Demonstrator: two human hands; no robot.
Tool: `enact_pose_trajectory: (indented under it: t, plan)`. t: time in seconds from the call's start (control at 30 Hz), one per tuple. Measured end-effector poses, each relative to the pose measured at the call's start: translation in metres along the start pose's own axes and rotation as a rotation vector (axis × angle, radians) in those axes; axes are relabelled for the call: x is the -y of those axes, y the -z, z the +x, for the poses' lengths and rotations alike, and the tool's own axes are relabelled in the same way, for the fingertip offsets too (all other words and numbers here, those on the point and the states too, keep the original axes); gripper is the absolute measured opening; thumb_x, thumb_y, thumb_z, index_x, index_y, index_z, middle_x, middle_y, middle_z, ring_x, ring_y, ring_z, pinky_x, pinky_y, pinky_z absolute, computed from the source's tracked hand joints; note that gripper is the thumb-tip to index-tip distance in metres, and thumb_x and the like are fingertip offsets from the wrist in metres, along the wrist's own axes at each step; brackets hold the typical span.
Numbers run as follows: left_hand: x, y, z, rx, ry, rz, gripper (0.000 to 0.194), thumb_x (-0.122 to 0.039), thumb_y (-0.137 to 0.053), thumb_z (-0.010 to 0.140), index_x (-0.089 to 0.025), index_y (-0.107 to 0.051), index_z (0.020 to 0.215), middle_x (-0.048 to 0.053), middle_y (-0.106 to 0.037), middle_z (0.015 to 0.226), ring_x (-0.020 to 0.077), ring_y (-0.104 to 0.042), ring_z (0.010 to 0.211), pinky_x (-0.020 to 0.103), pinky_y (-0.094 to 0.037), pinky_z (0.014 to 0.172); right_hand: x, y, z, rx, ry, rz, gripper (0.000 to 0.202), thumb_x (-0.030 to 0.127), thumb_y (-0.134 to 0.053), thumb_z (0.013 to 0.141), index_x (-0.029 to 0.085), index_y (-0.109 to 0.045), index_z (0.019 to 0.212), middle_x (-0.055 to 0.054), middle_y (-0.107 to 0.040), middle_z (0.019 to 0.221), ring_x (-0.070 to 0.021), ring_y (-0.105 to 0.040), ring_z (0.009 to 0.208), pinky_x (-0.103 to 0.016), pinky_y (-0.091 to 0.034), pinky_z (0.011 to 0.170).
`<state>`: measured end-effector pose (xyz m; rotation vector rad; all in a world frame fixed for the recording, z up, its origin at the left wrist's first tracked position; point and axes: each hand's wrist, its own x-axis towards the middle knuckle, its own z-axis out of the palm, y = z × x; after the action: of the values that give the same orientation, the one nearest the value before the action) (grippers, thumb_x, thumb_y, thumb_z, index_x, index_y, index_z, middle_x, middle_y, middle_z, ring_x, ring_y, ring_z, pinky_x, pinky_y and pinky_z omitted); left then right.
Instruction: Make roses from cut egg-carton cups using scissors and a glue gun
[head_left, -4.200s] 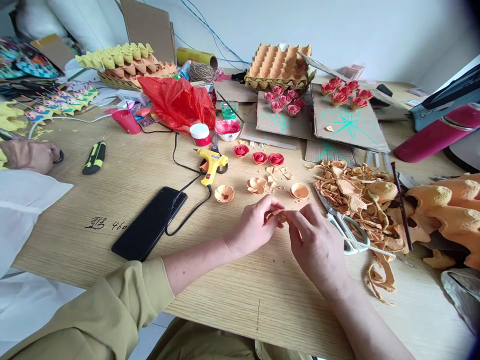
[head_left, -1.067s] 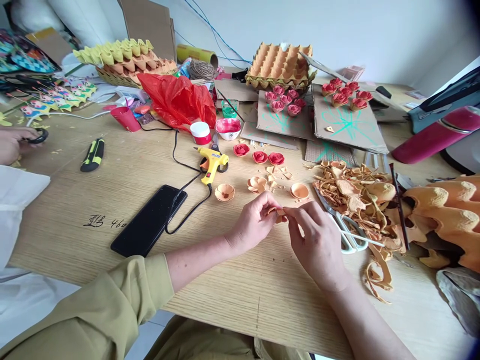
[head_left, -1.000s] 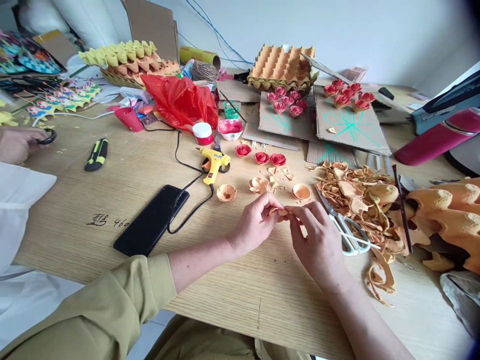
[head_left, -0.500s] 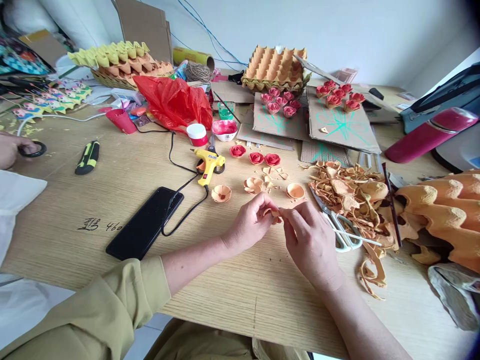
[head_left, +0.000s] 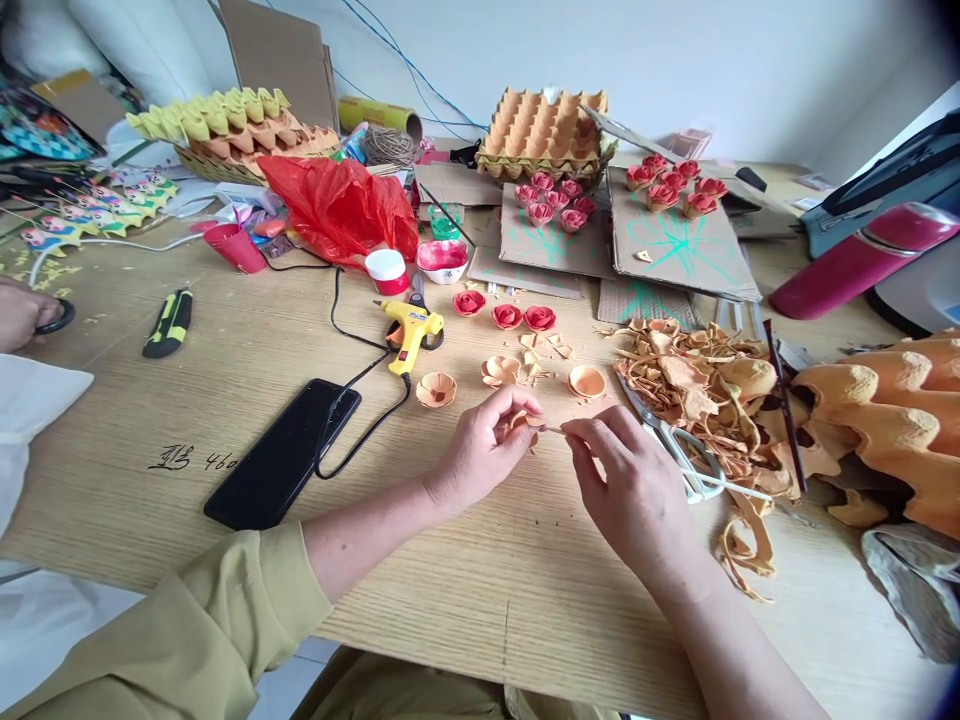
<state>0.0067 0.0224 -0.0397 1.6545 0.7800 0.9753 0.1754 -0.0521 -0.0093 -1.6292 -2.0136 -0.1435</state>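
My left hand [head_left: 480, 445] is closed on a small orange egg-carton piece [head_left: 533, 421], mostly hidden by the fingers. From its right side a thin strip [head_left: 553, 430] reaches to my right hand [head_left: 637, 490], whose thumb and forefinger pinch the strip's end. I cannot tell whether strip and piece are still joined. Just beyond my hands lie an orange petalled cup [head_left: 501, 371], a round orange cup [head_left: 586, 381] and another petalled cup [head_left: 436, 390]. White-handled scissors [head_left: 701, 470] rest right of my right hand, partly under scraps.
A yellow glue gun [head_left: 409, 335] and a black phone [head_left: 281, 455] lie left. Red paper roses [head_left: 507, 316] sit behind the cups. Carton scraps [head_left: 686, 375] and an egg tray [head_left: 892, 410] fill the right. Another person's hand [head_left: 22, 312] holds a black ring-shaped handle at far left.
My hands have drawn slightly apart, and the thin strip now shows between them. My right hand has shifted a little right and down. The whole view has moved slightly.
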Motion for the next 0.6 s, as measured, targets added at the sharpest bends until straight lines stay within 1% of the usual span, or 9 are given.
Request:
enact_pose_trajectory:
  t: [0.07,0.13,0.23,0.3,0.37,0.47,0.6]
  plan:
    - [0.000,0.002,-0.001,-0.002,0.041,-0.018,0.008,-0.017,-0.058,0.091,-0.018,-0.058,0.099,0.000,-0.061,0.090,0.0078,-0.056,0.068,0.018,-0.047,0.060,-0.006,0.003,0.000,-0.004,-0.012,-0.029,0.016,0.018,-0.053,0.099,0.018,-0.068,0.094,-0.004,-0.061,0.083,-0.0172,-0.057,0.072,-0.029,-0.040,0.067]
    - [-0.001,0.004,-0.001,0.020,0.102,-0.067,0.009,-0.021,-0.058,0.092,-0.018,-0.058,0.101,0.000,-0.061,0.089,0.0070,-0.055,0.063,0.018,-0.047,0.056,-0.016,0.005,0.000,0.001,-0.038,-0.083,0.016,0.020,-0.054,0.098,0.019,-0.068,0.092,-0.004,-0.062,0.082,-0.0187,-0.058,0.074,-0.031,-0.040,0.070]
    - [-0.006,0.005,-0.001,0.088,0.203,-0.192,0.013,-0.024,-0.058,0.092,-0.018,-0.055,0.104,0.000,-0.061,0.086,0.0058,-0.054,0.059,0.018,-0.045,0.055,-0.033,0.006,-0.003,0.040,-0.101,-0.168,0.014,0.022,-0.055,0.096,0.020,-0.068,0.090,-0.003,-0.063,0.082,-0.0210,-0.060,0.079,-0.033,-0.038,0.071]
    - [-0.008,0.006,-0.001,0.136,0.244,-0.261,0.017,-0.022,-0.059,0.090,-0.019,-0.053,0.106,0.001,-0.063,0.092,0.0053,-0.055,0.061,0.017,-0.046,0.056,-0.042,0.007,-0.006,0.069,-0.140,-0.229,0.012,0.023,-0.057,0.094,0.021,-0.068,0.089,-0.003,-0.064,0.083,-0.0223,-0.061,0.080,-0.034,-0.038,0.071]
    - [-0.007,0.006,-0.001,0.163,0.239,-0.272,0.025,-0.018,-0.062,0.087,-0.020,-0.051,0.109,0.002,-0.063,0.099,0.0061,-0.057,0.067,0.018,-0.048,0.059,-0.047,0.008,-0.008,0.090,-0.175,-0.288,0.011,0.023,-0.057,0.092,0.022,-0.067,0.088,-0.003,-0.065,0.082,-0.0233,-0.061,0.080,-0.035,-0.037,0.071]
    - [-0.002,0.004,-0.003,0.186,0.198,-0.218,0.037,-0.010,-0.062,0.081,-0.021,-0.050,0.114,0.001,-0.060,0.100,0.0083,-0.063,0.074,0.020,-0.051,0.063,-0.052,0.010,-0.010,0.115,-0.228,-0.355,0.010,0.025,-0.057,0.090,0.024,-0.067,0.087,-0.002,-0.066,0.082,-0.0238,-0.061,0.078,-0.036,-0.036,0.073]
    - [0.004,0.002,-0.008,0.200,0.175,-0.066,0.039,-0.005,-0.056,0.083,-0.022,-0.050,0.118,0.000,-0.060,0.095,0.0108,-0.068,0.072,0.020,-0.050,0.058,-0.059,0.009,-0.011,0.165,-0.279,-0.410,0.014,0.027,-0.054,0.091,0.024,-0.067,0.086,-0.003,-0.068,0.085,-0.0251,-0.062,0.078,-0.037,-0.036,0.073]
